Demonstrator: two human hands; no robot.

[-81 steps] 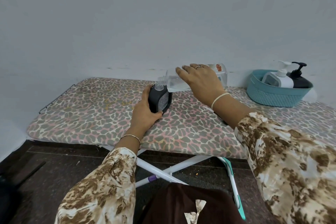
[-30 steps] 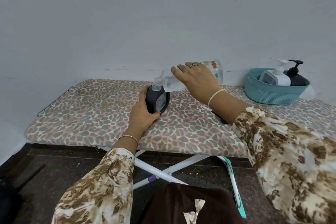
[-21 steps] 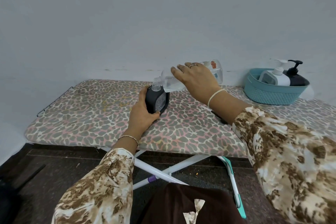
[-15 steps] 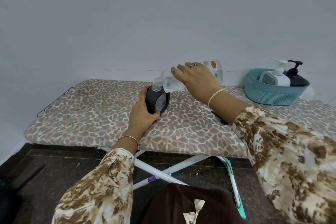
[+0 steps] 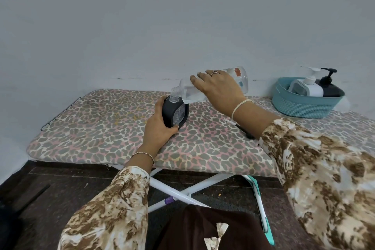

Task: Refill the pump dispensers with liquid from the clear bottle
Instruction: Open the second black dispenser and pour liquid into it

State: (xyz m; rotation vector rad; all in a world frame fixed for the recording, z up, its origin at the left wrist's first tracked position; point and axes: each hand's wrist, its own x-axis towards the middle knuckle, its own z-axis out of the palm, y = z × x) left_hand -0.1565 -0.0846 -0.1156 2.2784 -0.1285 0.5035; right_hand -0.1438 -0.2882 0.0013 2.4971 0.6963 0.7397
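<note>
Leopard-print cloth in grey, pink and cream covered the one ironing board [image 5: 101, 128], which carried everything. Three pump dispensers were in sight. One dark dispenser [image 5: 177, 112] stood near the middle of the board, closer to its back edge, with no pump on its clear neck. The left hand [image 5: 159, 130] gripped it from the near side, thumb and fingers curled round its body. One clear bottle [image 5: 187, 91] was tipped nearly level above it, its open mouth right at the dispenser's neck and liquid pooled along its lower side. The right hand [image 5: 219, 89] held the bottle from above with fingers wrapped over its barrel; one ring [image 5: 214, 72] showed on a finger, and each wrist wore one bangle. The other two dispensers stood upright and touching in the single teal basket [image 5: 304, 105] at the board's far right corner: a white dispenser [image 5: 306, 88] on the left and a black dispenser [image 5: 329, 87] on the right, both with their pumps on. One slim dark piece [image 5: 244, 132] lay on the cloth partly under the right forearm; what it was could not be told. White crossed legs [image 5: 178, 191] held the board over a dark floor [image 5: 60, 189], and a plain pale wall [image 5: 162, 26] rose just behind its back edge.
</note>
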